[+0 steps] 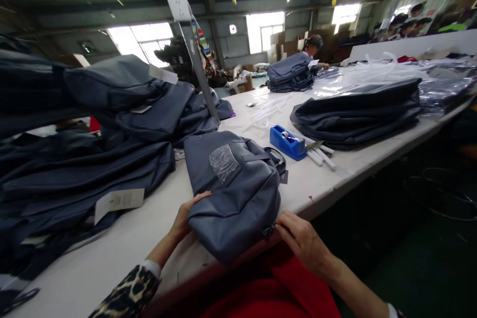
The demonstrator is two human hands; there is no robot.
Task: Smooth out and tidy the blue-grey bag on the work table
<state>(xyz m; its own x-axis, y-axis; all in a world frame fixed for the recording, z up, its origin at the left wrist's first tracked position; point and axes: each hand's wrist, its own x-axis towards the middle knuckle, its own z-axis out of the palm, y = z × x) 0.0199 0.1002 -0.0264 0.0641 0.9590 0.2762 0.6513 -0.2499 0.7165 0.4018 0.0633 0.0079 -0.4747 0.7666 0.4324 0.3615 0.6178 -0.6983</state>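
Observation:
A dark blue leather-look bag (238,194) lies on the white table, its lower end over the front edge. A patch of clear wrinkled plastic (223,163) sits on its upper face, and a dark tag (283,177) hangs by its handle (274,156). My left hand (186,216) grips the bag's left side, its fingers on top. At the lower right corner, my right hand (303,238) is closed in a pinch by a small dark bunched bit (268,231) of the bag; whether this is a zip end I cannot tell.
Piled blue bags (149,104) with white tags fill the left side. Beyond my bag are a blue tape dispenser (286,142), white tubes (321,155) and a flat bag stack (357,114). A metal post (201,69) rises behind. A person (313,49) works farther back.

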